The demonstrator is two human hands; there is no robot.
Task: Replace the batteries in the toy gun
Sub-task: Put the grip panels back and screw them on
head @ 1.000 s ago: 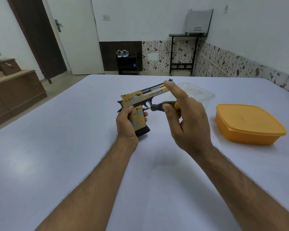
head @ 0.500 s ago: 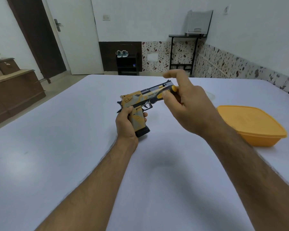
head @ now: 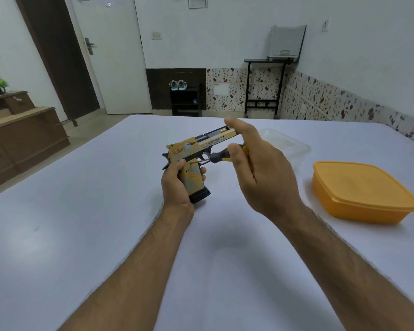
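The toy gun stands upright above the bench, its butt low and its muzzle pointing away. The left hand wraps the handle, fingers curled round it from behind. Half a second ago the right hand was lifted up by the muzzle with the screwdriver clear of the body. Now it has come back down, and the tool's thin shaft lies level, just ahead of the left grip, with its tip at the frame behind the trigger guard. The right grip pinches the black-and-yellow handle between thumb and fingers, the forefinger stretched out along the barrel (perhaps for steadying). Whether the tip is seated in a screw head I cannot tell; it is too small to read. I judge this a re-grip between turns, so the cover screw is still being worked and no battery is exposed yet. Right of the right grip sits an orange lidded box, with a clear container beyond the knuckles.
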